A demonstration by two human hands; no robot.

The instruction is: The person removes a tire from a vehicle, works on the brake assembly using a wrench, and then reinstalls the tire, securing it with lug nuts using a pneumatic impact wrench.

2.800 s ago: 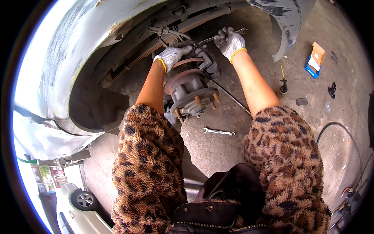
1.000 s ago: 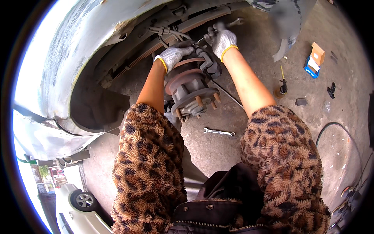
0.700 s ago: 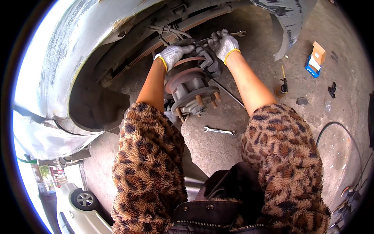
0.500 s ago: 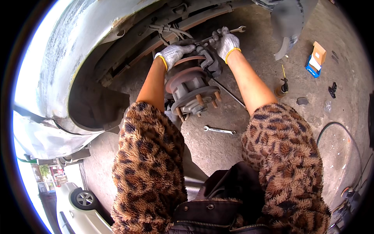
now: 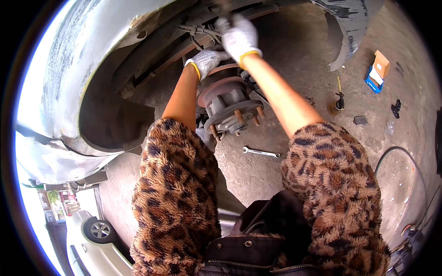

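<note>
Both my hands wear white knit gloves with yellow cuffs. My left hand [image 5: 208, 60] is at the back of a rusty brake disc [image 5: 221, 89], fingers bent together over the parts behind it; what they grip is hidden. Higher up and just right of it, my right hand [image 5: 239, 37] is closed and smeared by motion. A blurred wrench [image 5: 224, 5] juts from its far side toward the top edge. Below the disc is the wheel hub [image 5: 232, 115], with several rusty studs pointing toward me. My right wrist and forearm cover most of the brake caliper.
A combination wrench [image 5: 261, 152] lies on the concrete floor below the hub. To the right are an open blue box [image 5: 375, 78], a bottle with a yellow stick [image 5: 338, 103], a brake pad [image 5: 360, 120] and a black hose [image 5: 391, 149]. The grey fender [image 5: 87, 60] arches at left.
My right hand has moved left and up, away from the caliper's right side, and the wrench has swung from pointing right to pointing up and away. My left hand has stayed nearly in place.
</note>
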